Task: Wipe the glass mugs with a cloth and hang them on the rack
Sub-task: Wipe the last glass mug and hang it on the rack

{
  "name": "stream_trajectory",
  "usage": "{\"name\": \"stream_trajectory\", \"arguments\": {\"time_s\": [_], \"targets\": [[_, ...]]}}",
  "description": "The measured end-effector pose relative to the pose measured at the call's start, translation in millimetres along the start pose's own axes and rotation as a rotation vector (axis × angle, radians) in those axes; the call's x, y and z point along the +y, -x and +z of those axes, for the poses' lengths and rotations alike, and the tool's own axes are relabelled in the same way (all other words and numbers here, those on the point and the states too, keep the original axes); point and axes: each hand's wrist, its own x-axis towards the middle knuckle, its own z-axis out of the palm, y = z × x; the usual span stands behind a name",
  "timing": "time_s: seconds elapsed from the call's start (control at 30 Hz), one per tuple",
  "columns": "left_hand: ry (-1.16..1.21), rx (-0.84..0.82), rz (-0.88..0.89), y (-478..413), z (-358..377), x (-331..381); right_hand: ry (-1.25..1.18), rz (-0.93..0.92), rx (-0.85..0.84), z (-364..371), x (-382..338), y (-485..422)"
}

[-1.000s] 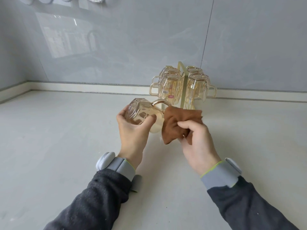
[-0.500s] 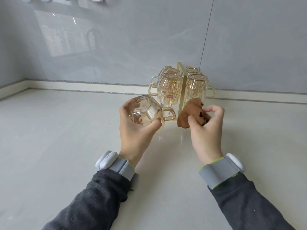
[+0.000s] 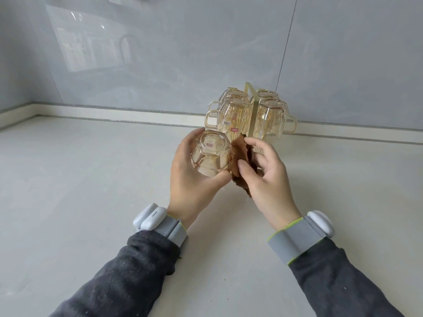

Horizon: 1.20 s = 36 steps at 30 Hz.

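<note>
Over counter, left hand [image 3: 194, 179] gripping mug [image 3: 210, 156], right hand [image 3: 265, 170] pressing cloth [image 3: 240, 152]

Pale grey countertop [image 3: 91, 202] is being used as the support surface. Gold rack [image 3: 249, 90] is being carried on it near the back wall [image 3: 206, 53], with four glass mugs [image 3: 233, 117] being held on the rack.

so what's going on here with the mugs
A person is wiping a glass mug. The left hand grips it, base toward the camera, while the right hand holds a brown cloth against its side. Four other mugs already hang upside down on the gold rack behind, on the counter.
</note>
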Motion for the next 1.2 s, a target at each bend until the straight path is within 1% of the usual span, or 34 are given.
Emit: {"name": "stream_trajectory", "arguments": {"time_s": [0.07, 0.13, 0.27, 0.33, 0.4, 0.5, 0.63, 0.8, 0.97, 1.1, 1.2], "targets": [[0.002, 0.001, -0.002, -1, -1, -1, 0.131, -0.023, -0.025, -2, 4, -1], [0.003, -0.012, -0.001, -1, -1, -2, 0.256, -0.049, -0.002, -5, 7, -2], [0.002, -0.029, 0.013, 0, -1, -2, 0.491, -0.247, 0.108, -5, 7, -2], [0.015, -0.035, 0.004, 0, -1, -2, 0.555, -0.325, 0.139, -5, 8, -2], [0.051, -0.040, -0.033, 1, -1, 1, 0.561, -0.361, 0.166, -4, 8, -3], [0.114, -0.037, -0.109, 1, -1, 7, 0.451, -0.340, 0.188, -2, 4, -1], [0.218, -0.049, -0.195, 0, -3, 12, 0.206, -0.212, 0.183, -3, 0, -2], [0.306, -0.057, -0.265, -1, -2, 12, -0.063, -0.126, 0.194, -1, -4, -2], [0.303, -0.032, -0.328, -5, -4, 9, -0.220, -0.036, 0.227, 1, -6, -2], [0.345, -0.018, -0.422, -6, -4, 10, -0.388, 0.020, 0.203, 5, -5, -1], [0.362, -0.013, -0.490, -5, -4, 11, -0.412, 0.029, 0.186, 6, -4, 0]]}}
